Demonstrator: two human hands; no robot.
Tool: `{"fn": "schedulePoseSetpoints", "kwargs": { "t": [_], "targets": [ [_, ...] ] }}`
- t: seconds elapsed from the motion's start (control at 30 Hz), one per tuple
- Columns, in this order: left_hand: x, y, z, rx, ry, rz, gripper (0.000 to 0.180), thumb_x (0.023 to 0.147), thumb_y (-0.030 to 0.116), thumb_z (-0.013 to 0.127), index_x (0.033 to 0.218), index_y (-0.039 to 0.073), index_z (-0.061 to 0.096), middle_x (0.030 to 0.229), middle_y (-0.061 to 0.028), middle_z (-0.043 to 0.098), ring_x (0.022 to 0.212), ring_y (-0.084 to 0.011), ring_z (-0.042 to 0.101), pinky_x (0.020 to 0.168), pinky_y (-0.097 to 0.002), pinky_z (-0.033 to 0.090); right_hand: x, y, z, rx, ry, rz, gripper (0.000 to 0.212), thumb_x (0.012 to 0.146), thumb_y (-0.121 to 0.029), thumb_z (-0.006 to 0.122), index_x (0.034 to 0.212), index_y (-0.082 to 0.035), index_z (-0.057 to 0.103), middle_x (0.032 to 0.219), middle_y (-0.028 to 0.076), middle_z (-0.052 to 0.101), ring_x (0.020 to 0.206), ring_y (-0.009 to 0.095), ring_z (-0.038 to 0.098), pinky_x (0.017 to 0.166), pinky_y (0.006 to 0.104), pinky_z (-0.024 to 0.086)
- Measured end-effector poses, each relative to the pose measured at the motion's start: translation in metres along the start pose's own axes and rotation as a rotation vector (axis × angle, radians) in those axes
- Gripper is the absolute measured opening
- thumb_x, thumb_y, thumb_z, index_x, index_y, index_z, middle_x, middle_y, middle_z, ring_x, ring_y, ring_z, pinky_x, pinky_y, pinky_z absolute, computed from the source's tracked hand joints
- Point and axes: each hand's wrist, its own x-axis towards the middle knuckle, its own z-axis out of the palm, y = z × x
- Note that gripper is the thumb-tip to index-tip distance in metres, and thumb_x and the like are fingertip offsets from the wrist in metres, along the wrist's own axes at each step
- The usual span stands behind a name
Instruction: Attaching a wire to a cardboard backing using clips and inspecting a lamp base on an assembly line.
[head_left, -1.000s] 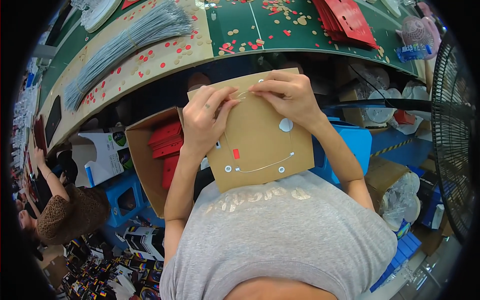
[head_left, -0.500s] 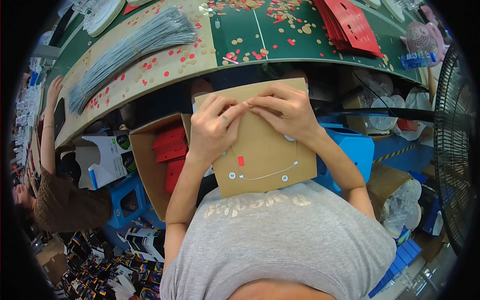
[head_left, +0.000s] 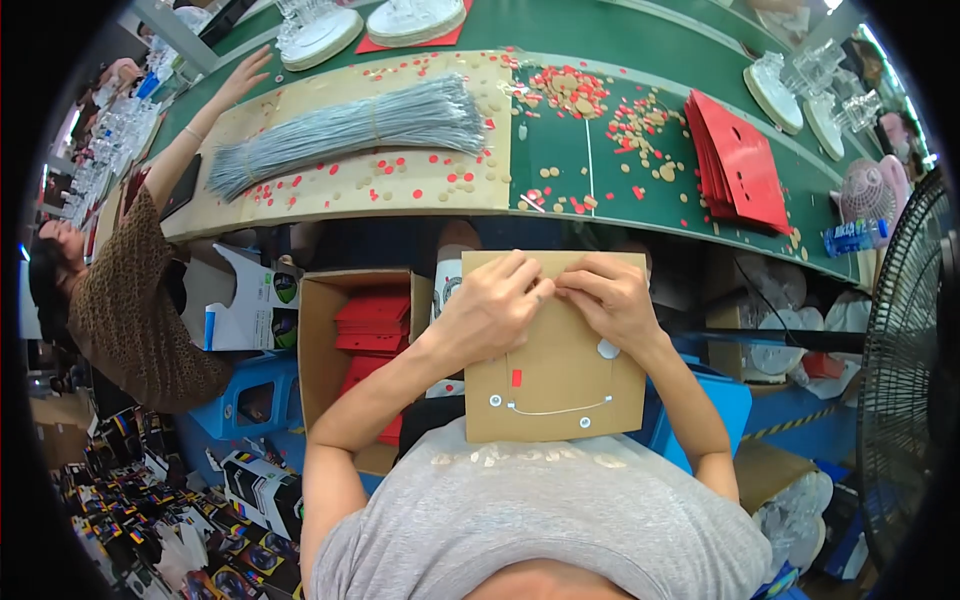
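Note:
A flat brown cardboard panel (head_left: 555, 385) rests against my lap and grey shirt. My left hand (head_left: 500, 305) and my right hand (head_left: 610, 297) meet near its far edge, both pinched closed. What sits between the fingertips is too small to make out. A pale wire (head_left: 560, 411) bows across the panel's near part, and thin lines run from its ends toward my hands. Around it are a small red rectangle (head_left: 516, 378), two round white washer-like pieces (head_left: 495, 400), and a white disc (head_left: 607, 349) beside my right hand.
A bundle of silver wires (head_left: 350, 132) lies on the green table (head_left: 640, 60) among red and tan scraps. Red folded sheets (head_left: 735, 165) stand at right. A carton (head_left: 320, 350) of red pieces is left of me, a black fan (head_left: 905, 350) right. Another person (head_left: 140, 310) reaches over the table.
In the picture, the panel and both hands sit lower and farther right, and more of the table shows. Both hands keep pinching at the far edge. The other person's arm reaches farther over the table.

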Motion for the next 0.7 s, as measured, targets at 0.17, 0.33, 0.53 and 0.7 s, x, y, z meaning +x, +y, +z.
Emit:
{"fn": "schedulePoseSetpoints", "kwargs": {
  "t": [0.17, 0.33, 0.53, 0.7],
  "targets": [
    [0.021, -0.009, -0.014, 0.244, -0.182, 0.2, 0.017, 0.083, 0.019, 0.059, 0.087, 0.003, 0.063, 0.083, -0.0079, 0.059, 0.085, -0.0202, 0.054, 0.077, -0.0317, 0.041, 0.001, 0.0, -0.004, 0.05, -0.059, 0.121, 0.011, 0.078, -0.002, 0.077, 0.087, -0.001, 0.072, 0.081, 0.009, 0.068, 0.071, 0.027, 0.067, 0.063, 0.0353, 0.053],
    [0.026, -0.016, -0.012, 0.361, -0.282, 0.34, 0.019, 0.081, 0.021, 0.059, 0.079, 0.002, 0.063, 0.076, -0.0091, 0.064, 0.081, -0.0213, 0.056, 0.076, -0.0329, 0.041, 0.0, 0.0, -0.003, 0.064, -0.054, 0.161, 0.01, 0.079, 0.0, 0.076, 0.088, 0.001, 0.072, 0.079, 0.009, 0.066, 0.069, 0.025, 0.065, 0.062, 0.0327, 0.051],
    [0.016, -0.01, -0.004, 0.356, -0.247, 0.339, 0.024, 0.079, 0.02, 0.059, 0.08, -0.004, 0.066, 0.074, -0.013, 0.065, 0.078, -0.0236, 0.057, 0.075, -0.0343, 0.042, 0.001, -0.001, -0.003, 0.083, -0.092, 0.195, 0.008, 0.082, 0.002, 0.073, 0.088, 0.002, 0.068, 0.08, 0.009, 0.064, 0.064, 0.021, 0.062, 0.059, 0.0298, 0.048],
    [0.004, 0.016, 0.011, 0.426, -0.137, 0.21, 0.028, 0.08, 0.016, 0.058, 0.086, -0.009, 0.068, 0.071, -0.0147, 0.064, 0.072, -0.0243, 0.056, 0.071, -0.0356, 0.043, 0.011, 0.0, -0.004, 0.062, -0.175, 0.208, 0.006, 0.083, -0.001, 0.071, 0.087, 0.001, 0.067, 0.081, 0.009, 0.064, 0.066, 0.023, 0.063, 0.06, 0.0315, 0.049]
  ]
}}
